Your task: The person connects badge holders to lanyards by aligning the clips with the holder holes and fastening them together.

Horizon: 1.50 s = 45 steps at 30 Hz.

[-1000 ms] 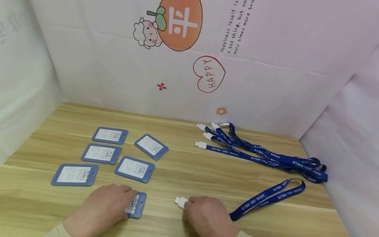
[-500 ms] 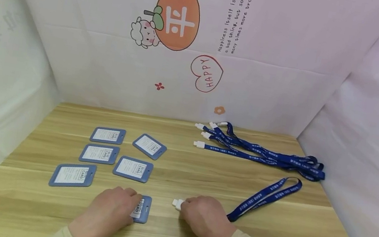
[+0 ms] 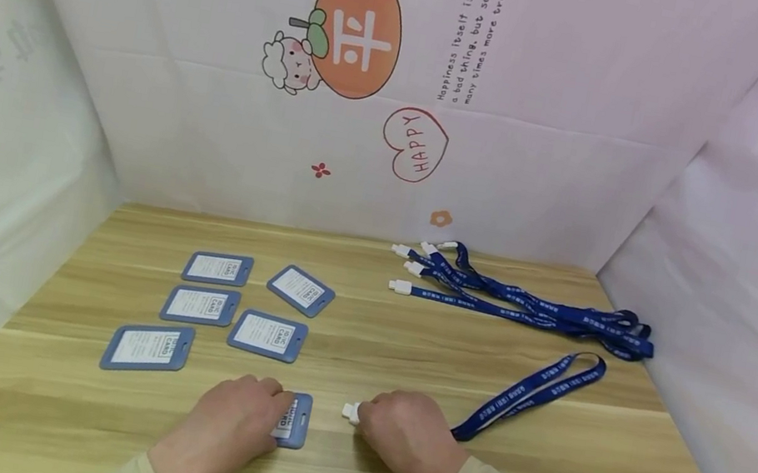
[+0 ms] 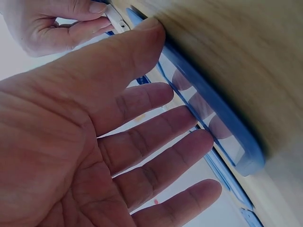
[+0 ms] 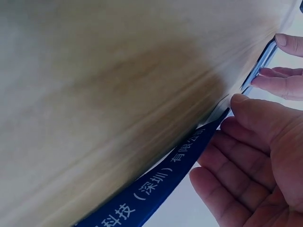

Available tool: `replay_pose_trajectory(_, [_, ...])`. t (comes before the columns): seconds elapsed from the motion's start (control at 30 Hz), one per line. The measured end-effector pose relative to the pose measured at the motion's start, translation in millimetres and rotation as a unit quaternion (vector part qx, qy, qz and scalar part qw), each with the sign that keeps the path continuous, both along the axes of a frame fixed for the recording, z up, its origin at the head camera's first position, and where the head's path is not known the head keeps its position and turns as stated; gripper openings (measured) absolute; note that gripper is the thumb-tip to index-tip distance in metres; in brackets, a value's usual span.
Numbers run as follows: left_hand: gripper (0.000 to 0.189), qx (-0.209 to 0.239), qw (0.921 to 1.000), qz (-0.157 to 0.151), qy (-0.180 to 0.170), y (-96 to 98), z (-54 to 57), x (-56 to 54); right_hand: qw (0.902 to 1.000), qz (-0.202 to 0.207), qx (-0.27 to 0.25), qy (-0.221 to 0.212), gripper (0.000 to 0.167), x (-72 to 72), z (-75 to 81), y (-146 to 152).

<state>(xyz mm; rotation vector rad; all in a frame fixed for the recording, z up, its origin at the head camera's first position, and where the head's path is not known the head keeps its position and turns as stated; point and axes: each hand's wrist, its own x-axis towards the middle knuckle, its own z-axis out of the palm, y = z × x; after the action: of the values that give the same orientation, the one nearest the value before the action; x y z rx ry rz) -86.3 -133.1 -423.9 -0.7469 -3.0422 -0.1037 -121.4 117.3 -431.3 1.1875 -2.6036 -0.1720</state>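
Observation:
In the head view my left hand (image 3: 231, 426) holds a blue ID card holder (image 3: 298, 421) flat on the table by its edges. Its slotted end points to the right. The left wrist view has the thumb on one edge of that card holder (image 4: 222, 123) and the fingertips along the other. Just right of it, my right hand (image 3: 407, 440) pinches the white plastic clip (image 3: 350, 412) of a blue lanyard (image 3: 517, 400). A small gap separates clip and card holder. The lanyard strap (image 5: 156, 184) with white lettering trails from the right hand in the right wrist view.
Several more card holders (image 3: 268, 335) lie at the left of the wooden table (image 3: 347, 332). A bundle of blue lanyards (image 3: 548, 313) with white clips lies at the back right. White printed sheets (image 3: 212, 148) wall the table at the back and both sides.
My left hand has slid the card holder to the right, closer to the clip. My right hand has shifted slightly left with the lanyard clip.

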Motion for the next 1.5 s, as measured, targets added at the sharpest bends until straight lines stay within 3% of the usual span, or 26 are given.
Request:
replay_pose_trajectory(0.27, [0.04, 0.003, 0.9999, 0.0, -0.01, 3.4, -0.7, -0.2, 0.9998, -0.004, 0.003, -0.019, 0.023, 0.3, -1.0, -2.9])
replay_pose_trajectory(0.63, [0.04, 0.029, 0.9992, -0.008, -0.027, 7.9, -2.7, -1.8, 0.9984, 0.01, -0.004, -0.055, 0.007, 0.0, -1.9, -5.0])
replay_pose_trajectory(0.87, [0.04, 0.028, 0.9993, -0.014, -0.018, 13.0, -3.6, -2.6, 0.9965, 0.009, -0.005, -0.083, 0.002, -0.4, -1.4, -6.2])
replay_pose_trajectory(1.13, [0.04, 0.037, 0.9988, -0.031, 0.002, 16.6, -5.4, -1.6, 0.9961, 0.016, -0.005, -0.086, 0.004, -0.1, -0.4, -7.0])
replay_pose_trajectory(1.5, [0.044, 0.029, 0.999, -0.033, -0.011, 20.0, -1.9, -0.8, 0.9964, 0.03, 0.011, -0.079, 0.005, 1.1, 2.4, -8.4])
